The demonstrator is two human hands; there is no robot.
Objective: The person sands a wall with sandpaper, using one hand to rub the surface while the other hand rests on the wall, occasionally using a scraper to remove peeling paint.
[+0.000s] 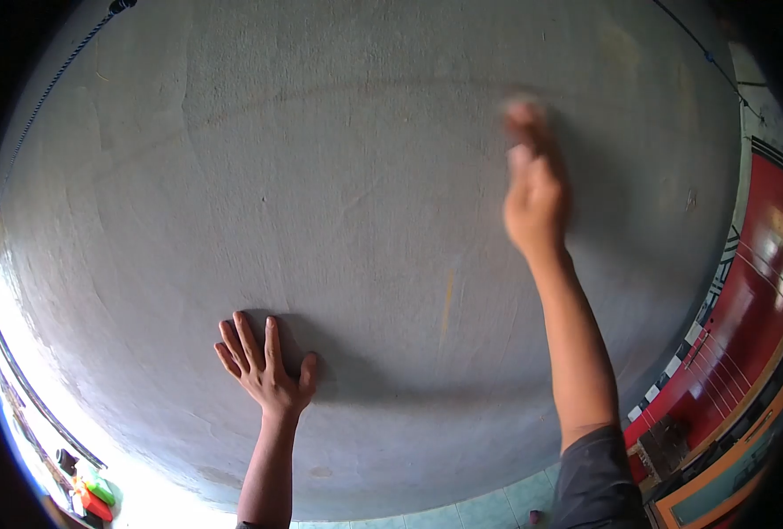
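A large grey plastered wall (391, 229) fills most of the head view. My left hand (271, 375) lies flat against its lower part, fingers spread and thumb out to the right, holding nothing. Higher up on the right, my right hand (537, 181) is at the wall, blurred by motion. Its fingers look pressed together, and a pale smear shows at their tips; what they hold, if anything, I cannot make out. A faint curved line runs across the wall near the right fingertips.
A blue-and-black cord (65, 66) hangs at the upper left, and another dark cord (691, 35) crosses the upper right. Red panelling (727, 353) and a wood-framed piece (735, 467) stand at the right. Pale floor tiles (488, 510) show below. Colourful items (96, 494) sit at the lower left.
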